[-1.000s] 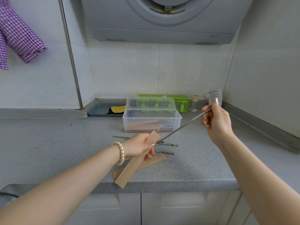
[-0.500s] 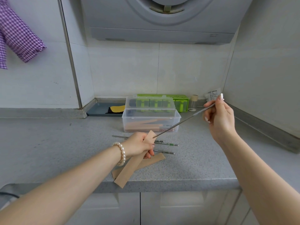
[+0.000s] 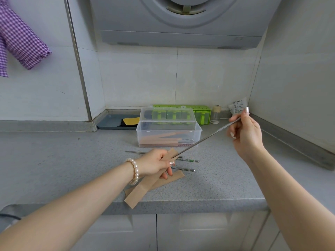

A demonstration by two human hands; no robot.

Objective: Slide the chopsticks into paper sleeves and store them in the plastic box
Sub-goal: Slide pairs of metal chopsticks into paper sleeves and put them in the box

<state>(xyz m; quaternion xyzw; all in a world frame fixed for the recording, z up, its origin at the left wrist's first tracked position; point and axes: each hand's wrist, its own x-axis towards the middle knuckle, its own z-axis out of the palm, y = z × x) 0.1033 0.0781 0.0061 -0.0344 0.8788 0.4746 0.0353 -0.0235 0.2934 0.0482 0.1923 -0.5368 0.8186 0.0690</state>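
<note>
My left hand (image 3: 155,163) grips a brown paper sleeve (image 3: 139,189) near its upper end, over the counter's front. My right hand (image 3: 244,131) pinches the top of a metal chopstick (image 3: 204,138) that slants down to the left, its tip at the sleeve's mouth. Loose metal chopsticks (image 3: 188,160) lie on the counter behind my left hand. Another empty sleeve (image 3: 170,179) lies flat under the held one. The clear plastic box (image 3: 168,136) stands behind with its lid up, and several sleeved chopsticks lie inside.
A green holder (image 3: 201,113) stands behind the box beside a small jar (image 3: 216,113) and a white packet (image 3: 237,105). A grey tray (image 3: 112,122) with a yellow cloth sits at back left. A range hood (image 3: 181,20) hangs above, and the counter edge (image 3: 199,205) runs close.
My right hand has lifted and shifted slightly right with the chopstick, whose tip has come back to the sleeve's mouth. My left hand and the sleeve have barely moved.
</note>
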